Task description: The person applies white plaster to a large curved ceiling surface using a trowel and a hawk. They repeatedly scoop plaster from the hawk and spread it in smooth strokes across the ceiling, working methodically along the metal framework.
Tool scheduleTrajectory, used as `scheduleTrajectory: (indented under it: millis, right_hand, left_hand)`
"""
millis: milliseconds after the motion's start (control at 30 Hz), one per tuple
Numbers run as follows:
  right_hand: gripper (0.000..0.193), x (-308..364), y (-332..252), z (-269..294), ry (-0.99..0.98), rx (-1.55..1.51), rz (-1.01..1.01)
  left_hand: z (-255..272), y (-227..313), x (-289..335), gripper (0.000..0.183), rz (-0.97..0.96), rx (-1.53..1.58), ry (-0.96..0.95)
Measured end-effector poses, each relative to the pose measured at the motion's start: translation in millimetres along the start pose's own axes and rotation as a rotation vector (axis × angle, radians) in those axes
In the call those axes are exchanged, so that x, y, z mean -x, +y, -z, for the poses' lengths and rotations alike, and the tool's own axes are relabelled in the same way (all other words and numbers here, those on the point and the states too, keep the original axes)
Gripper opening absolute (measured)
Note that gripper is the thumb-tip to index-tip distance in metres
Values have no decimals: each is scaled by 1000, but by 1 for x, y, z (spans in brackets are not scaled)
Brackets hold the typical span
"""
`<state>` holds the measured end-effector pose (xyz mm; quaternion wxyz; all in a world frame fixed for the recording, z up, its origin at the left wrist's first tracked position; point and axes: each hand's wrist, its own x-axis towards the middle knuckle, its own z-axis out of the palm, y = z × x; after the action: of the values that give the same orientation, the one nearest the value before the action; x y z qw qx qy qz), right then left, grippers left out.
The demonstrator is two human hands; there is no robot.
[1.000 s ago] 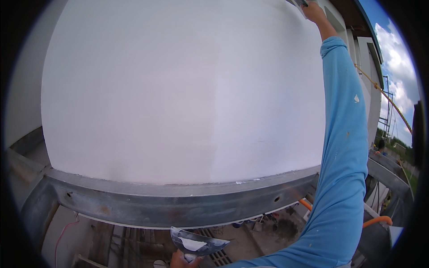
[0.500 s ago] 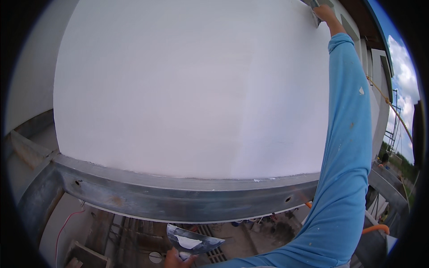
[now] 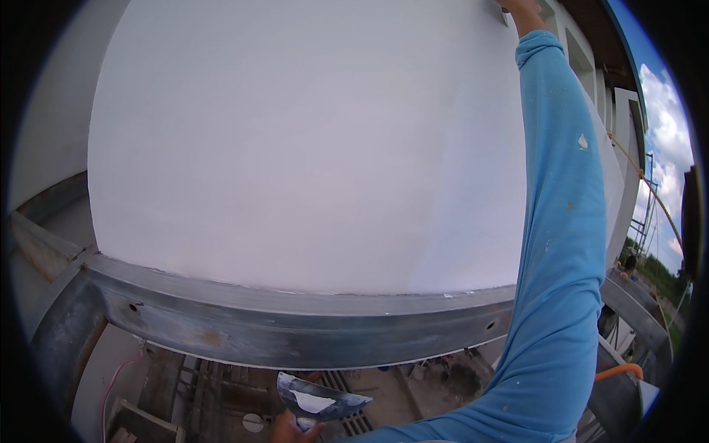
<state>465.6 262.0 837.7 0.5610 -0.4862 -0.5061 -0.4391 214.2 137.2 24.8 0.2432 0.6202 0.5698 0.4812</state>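
Note:
My left hand (image 3: 292,430) is closed round the handle of a wide putty knife (image 3: 346,402) at the lower edge. White putty sits on its dark, stained blade. High at the upper right, my right hand (image 3: 523,10) is cut off by the picture's top edge, at the end of a raised arm in a blue sleeve. It is closed on a second scraper-like blade (image 3: 506,18), of which only a sliver shows, against the large white wall panel (image 3: 295,148). Smooth white coating covers the panel, with a paler bluish band toward its right side.
A grey metal beam (image 3: 317,332) runs along the panel's foot. Beneath it lie a littered lower floor and a wooden box (image 3: 144,424). On the right are a yellow rope (image 3: 628,155), an orange hose (image 3: 620,371) and metal framing. A person (image 3: 629,264) shows small in the distance.
My right hand has moved up and a little left with its blade, partly leaving the picture. The left hand and its putty knife stay almost where they were.

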Motion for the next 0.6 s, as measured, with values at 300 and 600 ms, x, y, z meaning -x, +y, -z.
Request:
scheduleTrajectory:
  millis: [300,600]
  right_hand:
    - [38,22,-87,-27,138,155,158]
    - [33,-9,29,41,-74,-256,-112]
  left_hand:
    - [23,25,0,49,-34,59,-27]
    - [21,54,16,59,19,180,-24]
